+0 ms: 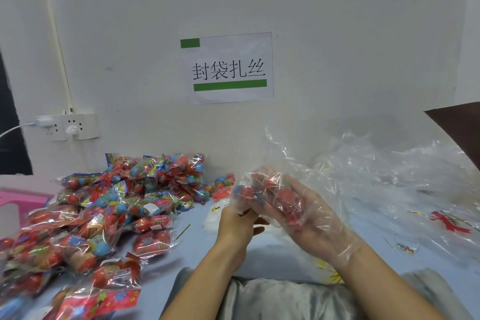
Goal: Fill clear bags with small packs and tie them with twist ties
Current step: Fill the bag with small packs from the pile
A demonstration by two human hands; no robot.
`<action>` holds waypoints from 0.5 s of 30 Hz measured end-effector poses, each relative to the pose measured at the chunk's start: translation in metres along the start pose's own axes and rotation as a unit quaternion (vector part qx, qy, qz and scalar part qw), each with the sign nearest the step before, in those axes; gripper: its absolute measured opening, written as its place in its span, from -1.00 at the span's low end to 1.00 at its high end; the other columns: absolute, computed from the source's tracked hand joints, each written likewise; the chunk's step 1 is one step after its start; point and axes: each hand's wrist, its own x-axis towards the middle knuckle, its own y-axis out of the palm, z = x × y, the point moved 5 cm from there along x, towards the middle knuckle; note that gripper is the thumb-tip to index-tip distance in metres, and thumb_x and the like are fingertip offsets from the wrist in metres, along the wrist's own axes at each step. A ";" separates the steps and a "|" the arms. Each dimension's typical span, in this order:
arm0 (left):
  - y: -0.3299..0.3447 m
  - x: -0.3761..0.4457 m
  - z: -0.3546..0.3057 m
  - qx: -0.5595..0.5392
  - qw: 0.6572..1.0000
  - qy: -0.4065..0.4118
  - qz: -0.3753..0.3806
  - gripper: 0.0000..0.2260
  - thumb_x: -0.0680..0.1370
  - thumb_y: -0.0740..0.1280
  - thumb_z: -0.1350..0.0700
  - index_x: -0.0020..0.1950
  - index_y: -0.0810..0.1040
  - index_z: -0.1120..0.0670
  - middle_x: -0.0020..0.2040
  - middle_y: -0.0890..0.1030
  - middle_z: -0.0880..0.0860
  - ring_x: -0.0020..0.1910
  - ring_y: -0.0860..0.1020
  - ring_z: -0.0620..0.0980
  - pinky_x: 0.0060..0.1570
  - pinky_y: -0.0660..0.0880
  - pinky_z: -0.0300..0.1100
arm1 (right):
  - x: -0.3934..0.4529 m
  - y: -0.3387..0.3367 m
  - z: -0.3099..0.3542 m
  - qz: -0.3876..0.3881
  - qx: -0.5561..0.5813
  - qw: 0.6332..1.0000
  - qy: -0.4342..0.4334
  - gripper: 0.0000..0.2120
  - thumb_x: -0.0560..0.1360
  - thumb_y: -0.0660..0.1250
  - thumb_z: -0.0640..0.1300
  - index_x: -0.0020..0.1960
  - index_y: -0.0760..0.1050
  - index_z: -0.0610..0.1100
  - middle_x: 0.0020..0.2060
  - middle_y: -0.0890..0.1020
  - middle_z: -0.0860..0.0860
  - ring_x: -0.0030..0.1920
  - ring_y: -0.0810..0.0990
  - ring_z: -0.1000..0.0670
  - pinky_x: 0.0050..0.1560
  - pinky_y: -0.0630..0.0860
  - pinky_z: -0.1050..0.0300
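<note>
Crinkly clear bag [272, 190], holding red and blue packs, sits at centre frame, cupped in the gloved right hand [309, 218], while the bare left hand [237, 221] pinches its lower edge. Limp and slippery, I'd judge; best gathered at the open neck toward twelve o'clock. Filled bags [98, 216] heap at nine o'clock.

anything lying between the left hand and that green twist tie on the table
Nothing visible does. The thin green twist tie lies alone on bare pale blue tabletop, left of the left hand, which grips the clear plastic bag with the gloved right hand.
</note>
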 end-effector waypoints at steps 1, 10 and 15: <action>0.000 0.000 -0.001 0.015 1.000 0.002 -0.002 -0.80 0.58 0.26 0.35 -0.08 0.64 0.14 -0.27 0.70 0.04 -0.34 0.64 -0.06 -0.25 0.56 -0.17 | 0.000 -0.003 0.001 -0.003 -0.020 1.000 -0.009 -0.69 0.56 0.32 -0.15 0.15 0.65 -0.34 0.10 0.69 -0.26 0.13 0.69 -0.23 -0.12 0.70 -0.02; -0.012 0.001 -0.008 -0.080 0.996 -0.002 -0.029 -0.84 0.57 0.33 0.34 -0.10 0.65 0.14 -0.21 0.65 0.15 -0.25 0.65 0.06 -0.18 0.59 -0.10 | -0.003 -0.003 0.015 0.000 -0.043 0.998 -0.047 -0.76 0.53 0.32 -0.21 0.06 0.71 -0.28 0.10 0.69 -0.27 0.06 0.72 -0.25 -0.24 0.68 0.07; -0.024 0.004 -0.014 -0.239 0.969 -0.058 -0.029 -0.80 0.51 0.23 0.32 -0.05 0.65 0.23 -0.15 0.64 0.22 -0.24 0.63 0.18 -0.19 0.63 -0.02 | 0.001 -0.008 0.015 -0.007 -0.013 1.000 -0.025 -0.71 0.58 0.32 -0.12 0.17 0.68 -0.25 0.23 0.64 -0.25 0.24 0.62 -0.29 -0.15 0.70 0.01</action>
